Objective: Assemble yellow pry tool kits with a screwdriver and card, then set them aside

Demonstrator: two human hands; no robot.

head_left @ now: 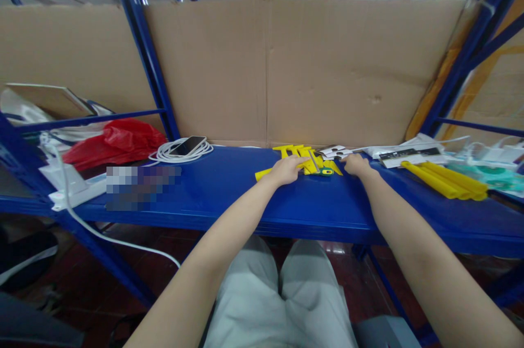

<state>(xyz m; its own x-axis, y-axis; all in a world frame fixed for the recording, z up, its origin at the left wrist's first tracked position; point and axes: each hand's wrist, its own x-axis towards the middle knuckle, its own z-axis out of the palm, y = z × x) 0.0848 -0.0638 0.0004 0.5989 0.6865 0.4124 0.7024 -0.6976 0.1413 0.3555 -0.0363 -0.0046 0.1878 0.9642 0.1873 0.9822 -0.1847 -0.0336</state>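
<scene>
My left hand (285, 170) is closed around a yellow scraper-like tool. Its tube handle (262, 174) sticks out to the left of the hand, and a flat yellow head (313, 162) shows past the fingers. Behind that hand lie several yellow T-shaped plastic pieces (286, 149). A small green piece with a hole (326, 172) rests just right of the head. My right hand (357, 164) has its fingers curled beside some black-and-white cards (333, 152); what its fingertips hold, if anything, is too small to make out.
Yellow tubes (448, 181) lie on the right of the blue shelf (229, 195), near plastic packets (411, 152). On the left are a phone (189, 146) on a coiled white cable (164, 153), a red bag (123, 143) and a power strip (84, 192). Cardboard (327, 69) stands behind.
</scene>
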